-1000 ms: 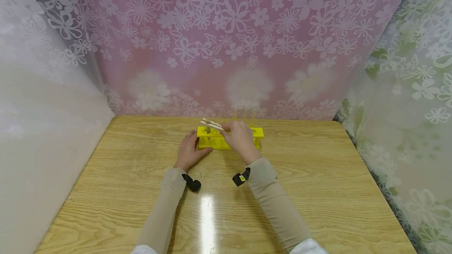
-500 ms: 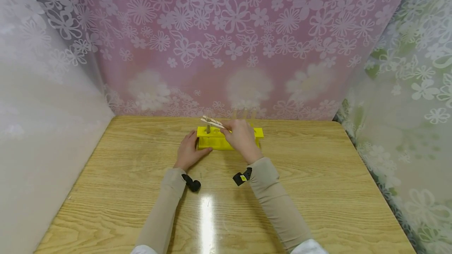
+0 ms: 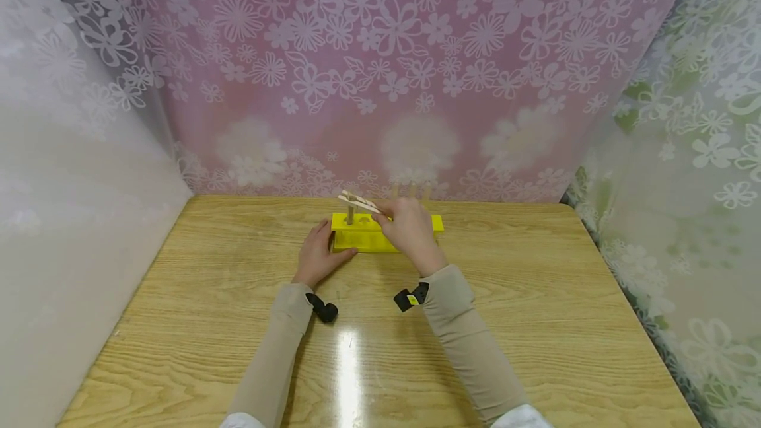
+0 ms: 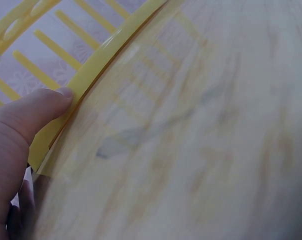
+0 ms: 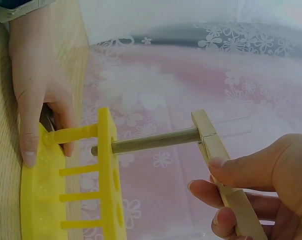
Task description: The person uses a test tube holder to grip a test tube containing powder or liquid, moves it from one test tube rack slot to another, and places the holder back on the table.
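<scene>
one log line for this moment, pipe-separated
left hand: holds rack at one end | right hand: holds wooden clamp | clamp: grips tube | tube: lower end just below rack's top plate

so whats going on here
A person's right hand holds a wooden clamp, which grips a clear tube with greyish-brown contents. The tube stands partway up through a hole in the top plate of a yellow rack, its lower end just below that plate and clear of the base. The left hand grips the left end of the rack, thumb on the base. The rack sits on a wood-grain table.
</scene>
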Available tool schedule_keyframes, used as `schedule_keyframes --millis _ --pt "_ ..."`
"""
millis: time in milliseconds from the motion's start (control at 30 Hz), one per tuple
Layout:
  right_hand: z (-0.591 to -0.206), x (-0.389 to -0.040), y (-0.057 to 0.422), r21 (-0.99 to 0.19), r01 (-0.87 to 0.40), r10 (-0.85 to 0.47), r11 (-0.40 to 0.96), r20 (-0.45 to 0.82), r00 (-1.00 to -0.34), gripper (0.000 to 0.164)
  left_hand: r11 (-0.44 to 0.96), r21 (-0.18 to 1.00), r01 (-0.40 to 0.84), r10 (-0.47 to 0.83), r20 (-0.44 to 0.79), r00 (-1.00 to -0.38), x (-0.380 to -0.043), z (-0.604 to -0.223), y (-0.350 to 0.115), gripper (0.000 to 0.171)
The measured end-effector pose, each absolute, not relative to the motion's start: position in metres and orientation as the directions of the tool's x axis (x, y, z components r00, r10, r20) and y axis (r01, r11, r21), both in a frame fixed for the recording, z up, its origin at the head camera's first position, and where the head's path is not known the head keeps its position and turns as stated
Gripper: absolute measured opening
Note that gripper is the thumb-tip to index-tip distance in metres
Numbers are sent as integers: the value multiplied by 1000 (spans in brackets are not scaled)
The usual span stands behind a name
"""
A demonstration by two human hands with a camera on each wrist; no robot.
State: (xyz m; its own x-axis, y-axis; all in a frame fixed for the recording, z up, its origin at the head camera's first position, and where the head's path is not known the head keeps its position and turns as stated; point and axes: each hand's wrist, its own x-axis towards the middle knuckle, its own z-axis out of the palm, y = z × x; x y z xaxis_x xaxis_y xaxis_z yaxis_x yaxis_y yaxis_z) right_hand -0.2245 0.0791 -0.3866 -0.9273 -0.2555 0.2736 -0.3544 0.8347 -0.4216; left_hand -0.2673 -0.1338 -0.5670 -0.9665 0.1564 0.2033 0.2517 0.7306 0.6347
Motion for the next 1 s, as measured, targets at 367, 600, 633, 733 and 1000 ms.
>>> schedule_keyframes --millis 367,600,633,733,1000 --pt "-380 -222 82 -429 -357 -252 830 282 -926 33 730 635 253 153 209 -966 -266 -567 -134 90" --pt "-376 -221 84 -431 -367 -254 825 297 -920 33 736 629 250 152 206 -967 -266 -566 -133 91" --pt "-375 -221 84 -438 -363 -252 822 293 -923 34 738 628 248 151 205 -967 -266 -566 -133 91" --pt "-373 -220 85 -451 -361 -247 816 292 -924 35 741 626 245 150 202 -968 -266 -568 -134 91" --pt "-367 -218 89 -464 -375 -248 802 313 -917 33 739 629 240 149 195 -969 -266 -567 -134 92"
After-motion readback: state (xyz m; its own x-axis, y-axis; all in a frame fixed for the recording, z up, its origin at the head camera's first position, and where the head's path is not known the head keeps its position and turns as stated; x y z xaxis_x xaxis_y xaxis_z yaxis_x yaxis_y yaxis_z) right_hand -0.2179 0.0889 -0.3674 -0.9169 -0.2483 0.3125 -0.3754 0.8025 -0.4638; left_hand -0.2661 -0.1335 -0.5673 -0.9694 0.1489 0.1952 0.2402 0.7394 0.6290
